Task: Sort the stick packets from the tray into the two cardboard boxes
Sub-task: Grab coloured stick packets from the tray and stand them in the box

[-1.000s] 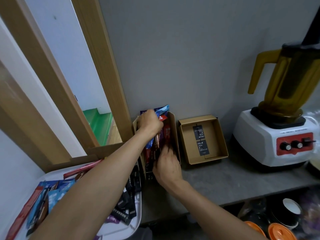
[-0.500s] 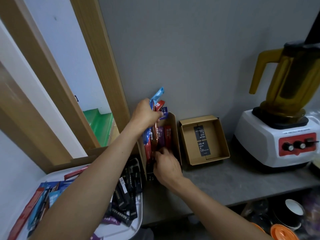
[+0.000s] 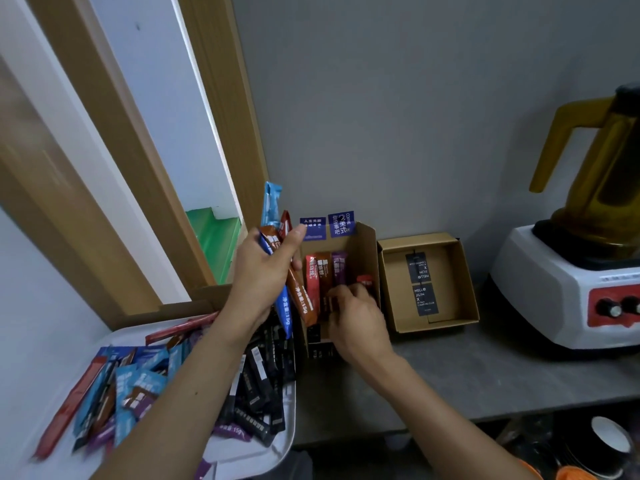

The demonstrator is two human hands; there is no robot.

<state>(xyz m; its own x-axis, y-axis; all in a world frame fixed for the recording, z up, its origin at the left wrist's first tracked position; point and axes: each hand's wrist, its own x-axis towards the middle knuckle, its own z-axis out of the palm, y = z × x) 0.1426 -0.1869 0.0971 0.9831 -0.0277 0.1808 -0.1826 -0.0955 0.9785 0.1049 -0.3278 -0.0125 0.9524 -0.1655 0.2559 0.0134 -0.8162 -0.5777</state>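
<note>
My left hand grips a bunch of stick packets, blue, orange and red, held upright just left of the left cardboard box. Red, brown and purple packets stand inside that box. My right hand reaches into the box's front, fingers pinched on a red packet at its right side. The right cardboard box lies flat with only two black tags in it. The white tray at lower left holds several blue, red, purple and black packets.
A white blender with an amber jug stands at the right on the grey counter. A wooden door frame rises behind the tray. Cups and an orange dish sit below the counter edge at lower right.
My left hand has lifted its bunch of packets up and left, out of the box. My right hand has moved deeper into the box onto a red packet.
</note>
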